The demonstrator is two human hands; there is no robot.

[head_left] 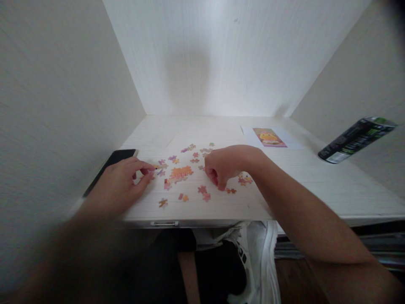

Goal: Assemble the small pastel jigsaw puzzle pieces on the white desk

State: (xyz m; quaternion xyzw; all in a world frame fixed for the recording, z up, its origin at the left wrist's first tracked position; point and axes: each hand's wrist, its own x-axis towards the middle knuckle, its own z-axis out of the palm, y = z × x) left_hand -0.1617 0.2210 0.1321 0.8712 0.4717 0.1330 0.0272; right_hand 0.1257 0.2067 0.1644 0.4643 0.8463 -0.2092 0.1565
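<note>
Loose jigsaw puzzle pieces [201, 189] are spread over the white desk around a joined orange and pink cluster [180, 173]. My left hand [125, 179] is at the left of the spread, thumb and index finger pinched at a small yellowish puzzle piece [156, 167] with a dark dot. To the right of the cluster, my right hand [226, 164] is bent downward with its fingers curled. Its fingertips reach the desk beside a reddish-orange puzzle piece [232, 191], and whatever they hold is hidden. Another joined group of pieces [244, 180] lies partly behind my right wrist.
A printed picture [269, 137] on white paper lies at the back right. A dark can [356, 140] stands by the right wall. Partly under my left forearm is a black phone-like slab [110, 166]. White panels enclose the desk [316, 181] on three sides.
</note>
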